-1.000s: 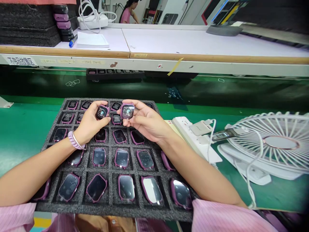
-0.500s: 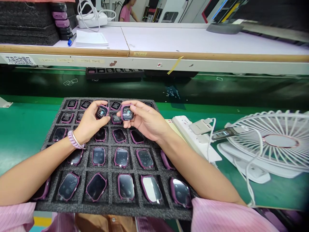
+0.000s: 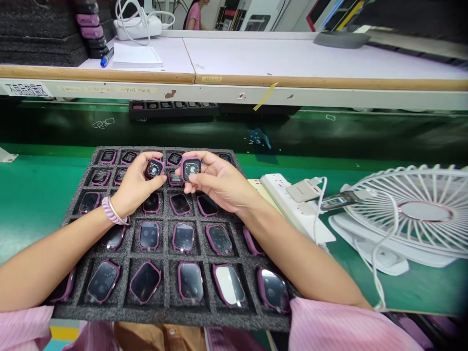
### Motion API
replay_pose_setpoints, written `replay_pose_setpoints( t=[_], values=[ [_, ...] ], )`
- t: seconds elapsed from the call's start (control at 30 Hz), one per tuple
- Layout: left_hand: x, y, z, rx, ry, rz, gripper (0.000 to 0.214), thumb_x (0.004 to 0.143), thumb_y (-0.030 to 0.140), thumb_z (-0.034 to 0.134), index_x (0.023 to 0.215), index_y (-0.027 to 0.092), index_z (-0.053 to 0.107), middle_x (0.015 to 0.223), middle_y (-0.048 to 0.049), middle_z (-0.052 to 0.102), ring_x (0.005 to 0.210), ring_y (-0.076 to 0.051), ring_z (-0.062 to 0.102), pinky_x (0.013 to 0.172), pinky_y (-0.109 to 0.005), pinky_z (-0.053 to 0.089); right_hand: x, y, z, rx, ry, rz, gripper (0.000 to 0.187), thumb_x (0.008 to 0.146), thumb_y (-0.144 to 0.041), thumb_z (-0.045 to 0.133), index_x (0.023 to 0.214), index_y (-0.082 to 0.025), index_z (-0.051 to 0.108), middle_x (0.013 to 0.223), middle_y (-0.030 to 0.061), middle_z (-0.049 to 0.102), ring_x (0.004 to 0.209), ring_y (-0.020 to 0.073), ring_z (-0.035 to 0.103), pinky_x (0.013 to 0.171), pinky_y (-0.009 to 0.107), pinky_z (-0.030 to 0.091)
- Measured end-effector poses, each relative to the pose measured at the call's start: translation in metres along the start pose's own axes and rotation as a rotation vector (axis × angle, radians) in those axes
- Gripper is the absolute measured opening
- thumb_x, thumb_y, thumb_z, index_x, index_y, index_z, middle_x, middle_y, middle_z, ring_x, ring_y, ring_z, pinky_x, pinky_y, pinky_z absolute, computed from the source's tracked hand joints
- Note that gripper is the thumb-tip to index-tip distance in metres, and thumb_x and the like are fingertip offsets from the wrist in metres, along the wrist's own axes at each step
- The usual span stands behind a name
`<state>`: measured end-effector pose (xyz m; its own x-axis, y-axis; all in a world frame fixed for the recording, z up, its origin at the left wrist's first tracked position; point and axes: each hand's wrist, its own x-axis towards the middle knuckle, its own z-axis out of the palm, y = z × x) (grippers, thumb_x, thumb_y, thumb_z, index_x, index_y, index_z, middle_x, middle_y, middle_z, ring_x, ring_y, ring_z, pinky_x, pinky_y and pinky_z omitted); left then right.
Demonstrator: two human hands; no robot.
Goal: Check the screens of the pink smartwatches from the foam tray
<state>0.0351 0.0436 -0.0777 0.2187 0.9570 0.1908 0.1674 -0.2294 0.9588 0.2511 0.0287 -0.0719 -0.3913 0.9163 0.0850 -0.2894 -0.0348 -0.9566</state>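
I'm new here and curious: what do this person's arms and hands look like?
The left hand and right hand wear no gloves. The sleeves are pink with fine stripes; a coiled lilac band and thin pale bangle circle the left wrist.

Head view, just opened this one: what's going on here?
Over a dark foam tray, a person's left hand grips one purple watch, while the right hand holds a second watch beside it, thumb at its lower part. Both show lit displays. More watches lie in the tray's compartments, and a white fan is off to the right.
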Motion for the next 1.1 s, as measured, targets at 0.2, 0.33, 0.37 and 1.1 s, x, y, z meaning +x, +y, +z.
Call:
replay_pose_setpoints(
  t=[0.2, 0.33, 0.37, 1.1],
  values=[
    [-0.0006, 0.0002, -0.0002, 0.008, 0.002, 0.011, 0.046, 0.075, 0.023, 0.075, 0.118, 0.019, 0.060, 0.124, -0.0077, 0.063, 0.120, -0.024, 0.058, 0.105, -0.038, 0.048, 0.0016, 0.0001, -0.0001, 0.042, 0.025, 0.006, 0.051, 0.084, -0.053, 0.087, 0.115, -0.020, 0.063, 0.094, 0.0049, 0.073, 0.066, 0.0180, 0.070, 0.063, 0.029, 0.058],
    [-0.0002, -0.0001, -0.0006, 0.027, -0.001, 0.016, 0.047, 0.075, 0.024, 0.074, 0.119, 0.018, 0.060, 0.125, -0.0084, 0.063, 0.118, -0.025, 0.058, 0.107, -0.040, 0.047, 0.0008, -0.0001, 0.0004, 0.056, 0.012, 0.001, 0.050, 0.085, -0.049, 0.088, 0.116, -0.020, 0.062, 0.098, 0.0060, 0.074, 0.069, 0.0183, 0.071, 0.065, 0.029, 0.058],
    [0.0000, -0.0002, -0.0005, 0.029, -0.002, 0.019, 0.047, 0.075, 0.024, 0.074, 0.119, 0.018, 0.059, 0.126, -0.0085, 0.063, 0.119, -0.025, 0.058, 0.107, -0.040, 0.046, 0.0003, -0.0001, 0.0004, 0.046, 0.008, 0.001, 0.050, 0.084, -0.046, 0.089, 0.117, -0.020, 0.062, 0.101, 0.0060, 0.073, 0.070, 0.0179, 0.071, 0.066, 0.028, 0.058],
    [0.0005, -0.0025, 0.0013, 0.051, -0.021, 0.010, 0.049, 0.075, 0.026, 0.072, 0.121, 0.017, 0.059, 0.122, -0.0073, 0.064, 0.111, -0.023, 0.059, 0.101, -0.038, 0.047, 0.0002, 0.0041, -0.0021, -0.029, 0.005, -0.038, 0.048, 0.083, -0.037, 0.088, 0.117, -0.019, 0.060, 0.103, 0.0053, 0.073, 0.069, 0.0148, 0.069, 0.062, 0.024, 0.055]
  ],
)
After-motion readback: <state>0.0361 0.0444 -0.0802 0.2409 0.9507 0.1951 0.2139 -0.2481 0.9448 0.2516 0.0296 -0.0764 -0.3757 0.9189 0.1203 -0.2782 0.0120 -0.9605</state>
